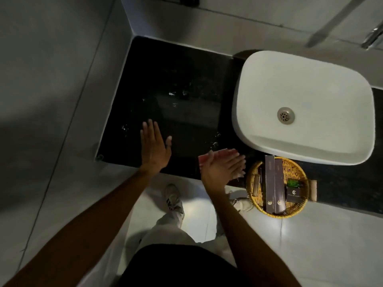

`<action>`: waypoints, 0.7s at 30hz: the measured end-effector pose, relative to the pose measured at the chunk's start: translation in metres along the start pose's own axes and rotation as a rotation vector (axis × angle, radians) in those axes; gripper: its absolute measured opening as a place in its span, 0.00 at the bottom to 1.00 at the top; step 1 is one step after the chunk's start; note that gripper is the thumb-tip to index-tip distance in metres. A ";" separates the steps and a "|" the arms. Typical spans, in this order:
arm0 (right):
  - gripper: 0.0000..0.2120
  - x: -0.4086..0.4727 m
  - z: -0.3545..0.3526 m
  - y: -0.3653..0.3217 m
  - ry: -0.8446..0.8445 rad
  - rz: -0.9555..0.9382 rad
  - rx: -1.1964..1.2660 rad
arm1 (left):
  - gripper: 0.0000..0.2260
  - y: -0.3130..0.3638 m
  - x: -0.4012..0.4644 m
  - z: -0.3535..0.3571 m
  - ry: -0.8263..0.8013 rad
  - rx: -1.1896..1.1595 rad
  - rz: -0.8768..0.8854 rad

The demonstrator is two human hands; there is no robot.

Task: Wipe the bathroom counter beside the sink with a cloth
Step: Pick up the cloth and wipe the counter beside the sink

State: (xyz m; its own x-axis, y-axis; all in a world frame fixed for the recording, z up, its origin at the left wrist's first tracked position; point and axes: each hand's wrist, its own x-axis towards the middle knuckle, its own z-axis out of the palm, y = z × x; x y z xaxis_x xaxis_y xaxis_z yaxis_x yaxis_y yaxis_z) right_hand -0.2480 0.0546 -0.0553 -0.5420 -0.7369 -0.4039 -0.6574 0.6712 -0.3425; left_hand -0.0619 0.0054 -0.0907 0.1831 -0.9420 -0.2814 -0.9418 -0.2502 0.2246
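- Nearest the counter's front edge: my right hand [222, 169], fingers flat, pressing the pink cloth [217, 155].
- Just right: wicker basket [253, 177]; a wide stroke could knock it off.
- Further left: my left hand [154, 149], fingers spread, empty.
- Beyond: wet black counter [176, 79], sink [302, 104].

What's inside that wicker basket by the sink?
The wicker basket holds two long dark boxes, a small dark box and something green. Anything beneath them is hidden.
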 end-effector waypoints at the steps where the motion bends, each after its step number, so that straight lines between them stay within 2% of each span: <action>1: 0.45 0.004 0.009 -0.007 0.063 0.007 -0.022 | 0.34 -0.002 0.005 0.004 -0.011 0.023 0.017; 4: 0.43 0.019 0.025 -0.025 0.196 0.045 -0.053 | 0.34 -0.006 0.006 0.015 0.004 0.047 0.094; 13: 0.40 0.090 0.043 -0.103 0.159 -0.067 -0.161 | 0.35 -0.009 0.009 0.019 0.037 0.070 0.090; 16: 0.42 0.120 0.044 -0.124 0.185 -0.184 -0.239 | 0.34 -0.009 0.008 0.019 0.063 0.062 0.096; 21: 0.43 0.165 0.047 -0.177 0.106 -0.557 -0.366 | 0.33 -0.008 0.010 0.020 0.066 0.046 0.117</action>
State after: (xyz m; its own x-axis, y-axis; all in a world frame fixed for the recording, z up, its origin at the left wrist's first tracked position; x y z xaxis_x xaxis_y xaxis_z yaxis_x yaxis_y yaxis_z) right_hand -0.1959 -0.1821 -0.1014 -0.1064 -0.9816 -0.1584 -0.9785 0.1317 -0.1587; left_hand -0.0582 0.0022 -0.1142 0.0884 -0.9771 -0.1938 -0.9694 -0.1291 0.2088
